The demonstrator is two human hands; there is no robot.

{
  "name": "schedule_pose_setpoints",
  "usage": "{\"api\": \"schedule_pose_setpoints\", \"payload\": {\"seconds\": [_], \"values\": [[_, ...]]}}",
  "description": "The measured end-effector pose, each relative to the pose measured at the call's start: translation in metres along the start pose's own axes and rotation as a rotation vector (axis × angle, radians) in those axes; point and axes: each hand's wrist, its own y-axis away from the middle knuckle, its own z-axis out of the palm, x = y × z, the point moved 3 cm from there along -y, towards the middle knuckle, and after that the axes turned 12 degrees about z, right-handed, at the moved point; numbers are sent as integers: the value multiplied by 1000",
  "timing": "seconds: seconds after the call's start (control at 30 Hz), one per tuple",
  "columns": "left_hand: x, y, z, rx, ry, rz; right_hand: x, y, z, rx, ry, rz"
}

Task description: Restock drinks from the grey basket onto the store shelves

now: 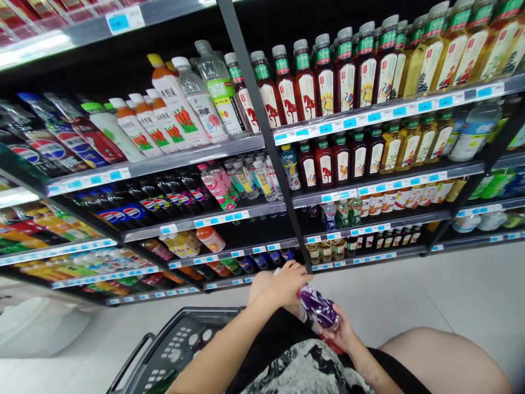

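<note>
Both hands point(311, 306) around purple bottle point(318, 307).

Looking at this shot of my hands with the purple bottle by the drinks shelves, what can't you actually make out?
- Purple bottle: cap end hidden by left hand, base by right hand; label blurred.
- Shopping basket: lower part cut off by the bottom edge; the left forearm covers its right side.
- Price tags: too small to read.

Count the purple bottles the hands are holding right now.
1: a purple bottle, held between the left hand and right hand, above the basket. None other shows.
</note>
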Motion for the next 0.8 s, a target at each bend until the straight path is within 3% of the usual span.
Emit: {"api": "schedule_pose_setpoints", "payload": {"seconds": [0.07,0.13,0.23,0.33,0.43,0.6,0.8], "values": [[3,0,1,293,51,11,-6,4,6,10,-91,-54],[2,1,14,572,155,-95,-13,9,14,-14,-193,-97],[0,-3,49,832,355,-267,-24,17,21,-33,-306,-162],[0,-19,85,811,622,-343,-34,25,21,5,-338,-234],[7,-39,103,718,818,-376,-41,28,16,68,-332,-281],[20,-67,100,651,928,-363,-41,23,6,147,-296,-293],[20,-81,100,692,1078,-435,-36,18,6,103,-208,-227]]}}
